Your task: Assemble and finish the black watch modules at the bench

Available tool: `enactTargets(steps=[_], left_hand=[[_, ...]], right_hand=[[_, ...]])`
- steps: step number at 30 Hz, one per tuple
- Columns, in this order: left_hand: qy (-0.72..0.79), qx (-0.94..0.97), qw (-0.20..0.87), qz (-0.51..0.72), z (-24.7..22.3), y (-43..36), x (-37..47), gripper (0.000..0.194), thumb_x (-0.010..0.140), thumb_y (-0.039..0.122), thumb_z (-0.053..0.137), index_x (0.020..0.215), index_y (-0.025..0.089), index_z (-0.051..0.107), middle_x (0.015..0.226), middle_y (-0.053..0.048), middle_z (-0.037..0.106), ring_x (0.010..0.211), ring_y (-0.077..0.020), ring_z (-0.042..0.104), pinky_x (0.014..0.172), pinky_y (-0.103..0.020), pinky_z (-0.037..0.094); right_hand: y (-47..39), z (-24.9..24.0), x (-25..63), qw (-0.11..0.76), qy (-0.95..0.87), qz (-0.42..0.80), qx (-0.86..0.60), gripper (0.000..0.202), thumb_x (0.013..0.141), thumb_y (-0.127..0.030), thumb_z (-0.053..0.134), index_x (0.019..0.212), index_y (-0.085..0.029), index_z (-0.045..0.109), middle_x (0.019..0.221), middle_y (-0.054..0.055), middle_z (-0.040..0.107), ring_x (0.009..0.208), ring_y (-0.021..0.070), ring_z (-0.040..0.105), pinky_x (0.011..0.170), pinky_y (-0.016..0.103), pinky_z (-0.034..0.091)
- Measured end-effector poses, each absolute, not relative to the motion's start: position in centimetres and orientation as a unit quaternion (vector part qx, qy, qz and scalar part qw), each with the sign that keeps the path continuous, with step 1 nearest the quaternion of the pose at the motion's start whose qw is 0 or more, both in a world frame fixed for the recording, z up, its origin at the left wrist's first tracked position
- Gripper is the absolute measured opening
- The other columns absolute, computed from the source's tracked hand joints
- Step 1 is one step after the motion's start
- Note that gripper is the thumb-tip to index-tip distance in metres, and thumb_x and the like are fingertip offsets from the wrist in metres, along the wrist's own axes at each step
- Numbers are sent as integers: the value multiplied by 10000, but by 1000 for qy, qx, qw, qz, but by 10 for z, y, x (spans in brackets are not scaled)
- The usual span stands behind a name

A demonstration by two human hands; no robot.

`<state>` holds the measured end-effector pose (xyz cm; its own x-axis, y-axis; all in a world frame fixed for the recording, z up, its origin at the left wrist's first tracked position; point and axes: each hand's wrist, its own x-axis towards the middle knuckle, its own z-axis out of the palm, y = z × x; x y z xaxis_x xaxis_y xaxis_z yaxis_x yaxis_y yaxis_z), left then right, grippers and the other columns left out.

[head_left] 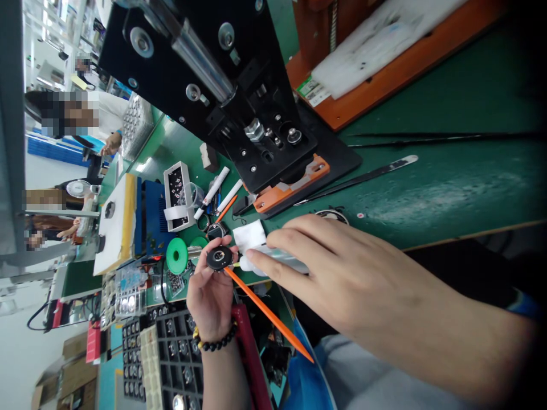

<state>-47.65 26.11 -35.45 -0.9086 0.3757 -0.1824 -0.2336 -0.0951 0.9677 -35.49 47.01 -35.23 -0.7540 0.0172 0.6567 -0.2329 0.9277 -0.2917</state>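
Observation:
My left hand (210, 296), with a beaded bracelet at its wrist, holds a round black disc (219, 258) with small metal contacts at its centre between the fingertips. A long orange stick (269, 313) slants from the disc's lower edge down to the right; what grips it is unclear. Closed around a translucent white bottle (284, 257), my right hand (325, 267) reaches in from the right. The bottle's narrow tip points at the disc's right edge, very near it. My right palm and thumb are hidden.
A black press (265, 136) with an orange fixture (293, 185) stands above the hands. Tweezers (363, 176) lie right of it. Around are a green spool (176, 255), a parts box (177, 191), white markers and watch-part trays (179, 347). People sit at far left.

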Motion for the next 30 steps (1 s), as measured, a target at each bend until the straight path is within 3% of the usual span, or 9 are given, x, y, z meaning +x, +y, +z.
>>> enactTargets(steps=[30], left_hand=[[628,57,220,745,-353,263,-476,386,855,282,636,1181,159,802,1233,-106,785,1049,-200,767,962,-233,607]], right_hand=[[472,-357,-356,336,-920,193,61,302,1029,-124,498,1204,-142,743,1049,111,708,965,252,566,795,355,525]])
